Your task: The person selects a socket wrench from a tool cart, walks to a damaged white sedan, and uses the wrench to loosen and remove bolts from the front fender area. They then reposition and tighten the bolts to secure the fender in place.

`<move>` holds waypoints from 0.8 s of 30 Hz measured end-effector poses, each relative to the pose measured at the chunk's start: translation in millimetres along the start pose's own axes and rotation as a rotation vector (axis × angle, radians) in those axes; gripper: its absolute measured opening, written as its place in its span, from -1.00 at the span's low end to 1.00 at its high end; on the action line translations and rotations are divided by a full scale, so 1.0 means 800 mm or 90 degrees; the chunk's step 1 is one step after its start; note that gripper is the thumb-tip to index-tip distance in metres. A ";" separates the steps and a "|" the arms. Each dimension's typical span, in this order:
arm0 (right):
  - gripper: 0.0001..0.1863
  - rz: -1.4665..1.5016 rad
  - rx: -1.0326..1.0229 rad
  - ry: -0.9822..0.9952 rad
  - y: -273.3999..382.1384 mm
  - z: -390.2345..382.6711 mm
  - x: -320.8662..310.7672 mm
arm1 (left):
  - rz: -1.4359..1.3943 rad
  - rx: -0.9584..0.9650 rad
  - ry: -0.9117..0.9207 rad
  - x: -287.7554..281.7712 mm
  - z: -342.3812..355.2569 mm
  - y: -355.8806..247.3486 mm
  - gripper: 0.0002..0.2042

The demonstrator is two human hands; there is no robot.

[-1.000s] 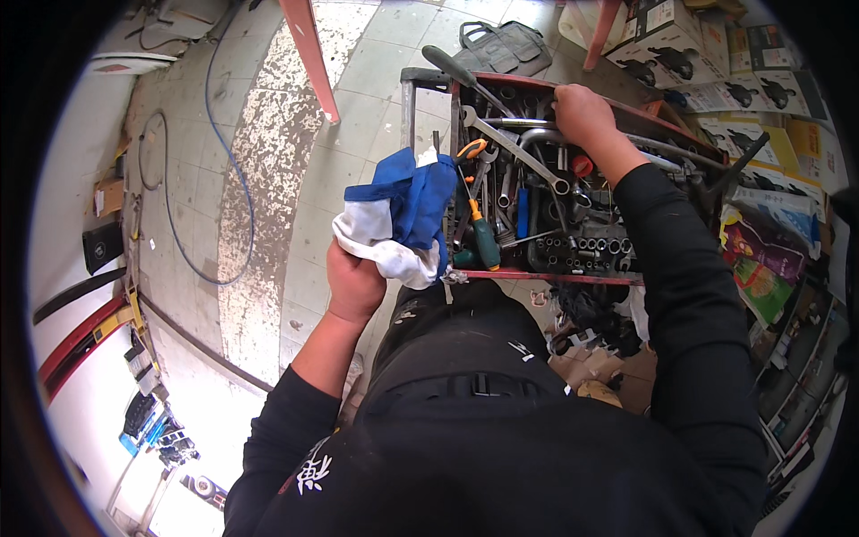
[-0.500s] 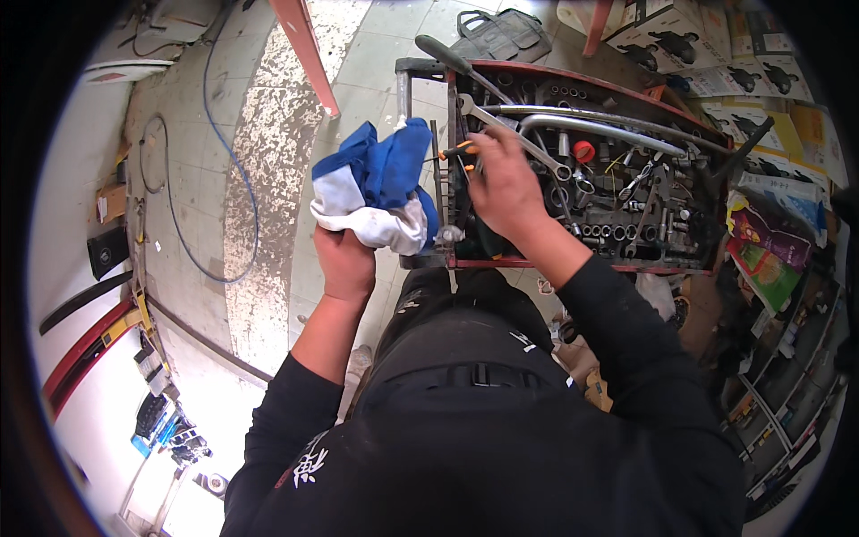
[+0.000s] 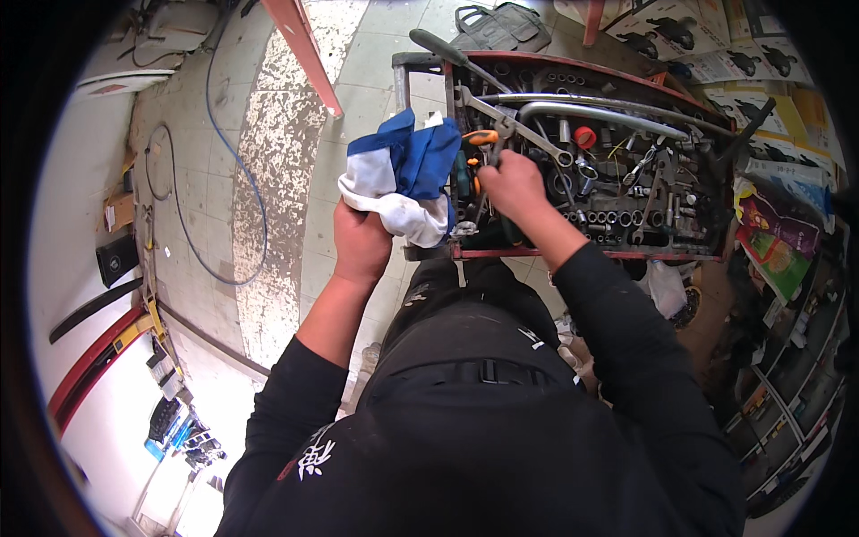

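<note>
Bunched up in my left hand (image 3: 362, 240) is a blue and white cloth (image 3: 407, 170), held beside the left end of the tool drawer. The fingers are mostly hidden under its white part. Over the left part of the red-edged drawer (image 3: 591, 70), my right hand (image 3: 519, 186) has its fingers closed. A dark grey metal tool (image 3: 504, 128) shows just beyond those fingers, but whether they grip it is unclear. An orange handle (image 3: 481, 137) lies left of it. A long combination wrench (image 3: 519, 127) slants across the drawer, near a bent silver bar (image 3: 599, 115).
Sockets (image 3: 617, 218) and a red round cap (image 3: 584, 137) lie in the drawer. A dark bag (image 3: 503, 31) rests on the floor beyond. Cartons (image 3: 676, 31) are stacked at the far right. A pink post (image 3: 309, 58) and a hose (image 3: 234, 152) are to the left.
My right hand has moved slightly right and nearer, further into the drawer. The orange handle that was by its fingertips now lies in the drawer. My left hand has shifted right with the cloth.
</note>
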State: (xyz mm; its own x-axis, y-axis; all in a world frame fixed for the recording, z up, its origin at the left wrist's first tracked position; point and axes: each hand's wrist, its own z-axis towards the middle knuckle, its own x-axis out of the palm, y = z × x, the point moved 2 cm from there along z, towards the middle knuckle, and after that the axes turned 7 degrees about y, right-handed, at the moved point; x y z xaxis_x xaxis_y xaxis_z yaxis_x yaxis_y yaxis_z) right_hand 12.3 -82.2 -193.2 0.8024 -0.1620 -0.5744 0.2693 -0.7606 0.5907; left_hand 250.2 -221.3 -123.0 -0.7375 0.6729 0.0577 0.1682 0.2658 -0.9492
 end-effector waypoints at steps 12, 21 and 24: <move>-0.88 0.579 -0.031 -0.010 -0.039 -0.049 -0.051 | -0.080 0.028 -0.030 -0.001 0.010 -0.017 -0.81; -0.81 0.345 -0.030 -0.035 -0.035 -0.032 -0.017 | -0.081 0.030 -0.063 -0.008 0.001 -0.011 -0.79; -0.71 0.188 -0.001 0.010 -0.012 -0.027 0.002 | -0.071 0.010 -0.042 -0.012 -0.002 -0.008 -0.80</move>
State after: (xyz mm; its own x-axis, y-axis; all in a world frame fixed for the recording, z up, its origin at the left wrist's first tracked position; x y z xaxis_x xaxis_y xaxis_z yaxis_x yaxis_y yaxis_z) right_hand 22.4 -61.4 -187.7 0.8542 -0.3664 -0.3688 0.0237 -0.6813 0.7316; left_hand 257.1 -228.3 -116.7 -0.7929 0.5924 0.1426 0.0728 0.3245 -0.9431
